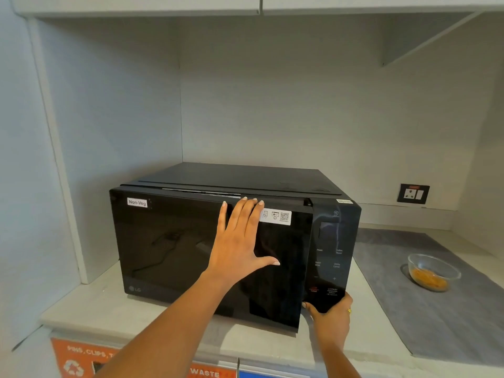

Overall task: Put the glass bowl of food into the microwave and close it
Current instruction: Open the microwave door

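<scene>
The microwave (218,241) sits on the counter (90,304); right of it, the bowl (432,271) seemingly rests on a mat (436,323).

A grey mat (425,304) is lying on the pale countertop (114,304), a black wall socket (413,194) is sitting above the mat, and an orange waste label (81,358) is showing below the countertop's front edge.
</scene>
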The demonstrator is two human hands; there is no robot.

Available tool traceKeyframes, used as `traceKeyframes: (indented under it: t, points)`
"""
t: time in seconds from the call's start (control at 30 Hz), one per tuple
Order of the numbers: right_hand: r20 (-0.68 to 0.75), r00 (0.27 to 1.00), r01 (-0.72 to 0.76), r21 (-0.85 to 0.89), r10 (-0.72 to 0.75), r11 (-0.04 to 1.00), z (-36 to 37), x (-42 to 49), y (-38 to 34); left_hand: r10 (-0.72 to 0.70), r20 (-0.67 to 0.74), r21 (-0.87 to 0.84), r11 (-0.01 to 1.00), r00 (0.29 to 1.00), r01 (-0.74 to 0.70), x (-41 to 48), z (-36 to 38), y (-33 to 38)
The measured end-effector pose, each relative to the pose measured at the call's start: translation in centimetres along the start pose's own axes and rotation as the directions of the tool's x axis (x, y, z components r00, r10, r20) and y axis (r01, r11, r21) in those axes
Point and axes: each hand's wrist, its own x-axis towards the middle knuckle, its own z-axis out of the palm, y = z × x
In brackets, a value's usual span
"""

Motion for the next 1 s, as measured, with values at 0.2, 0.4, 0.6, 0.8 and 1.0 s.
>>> traceKeyframes:
  t: [0.2,0.4,0.6,0.8,1.0]
  points:
    - [0.085,0.996,0.001,-0.062,0.005,0.998,-1.3,-0.4,-0.2,0.038,0.002,-0.054,0.998,0.999,-0.038,-1.0,-0.7,-0.6]
    - [0.144,0.988,-0.042,-0.153,0.064,0.987,-2.0,-2.3,-0.5,0.059,-0.055,-0.107,0.992,0.997,-0.064,-2.5,-2.7,-0.9]
    - [0.169,0.983,-0.056,-0.084,0.070,0.995,-2.1,-4.8,-2.0,0.013,-0.114,-0.216,0.976,0.993,-0.038,-4.6,-4.9,-0.9]
    - [0.488,0.852,-0.282,0.123,0.189,0.951,-0.8,-7.7,-7.0,0.007,-0.048,-0.321,0.947,0.999,-0.022,-6.4,-7.9,-2.3]
    - [0.556,0.821,-0.180,0.038,0.129,0.983,-0.8,-13.3,-8.5,-0.030,-0.027,-0.411,0.912,0.999,0.016,-8.8,-10.6,-3.4]
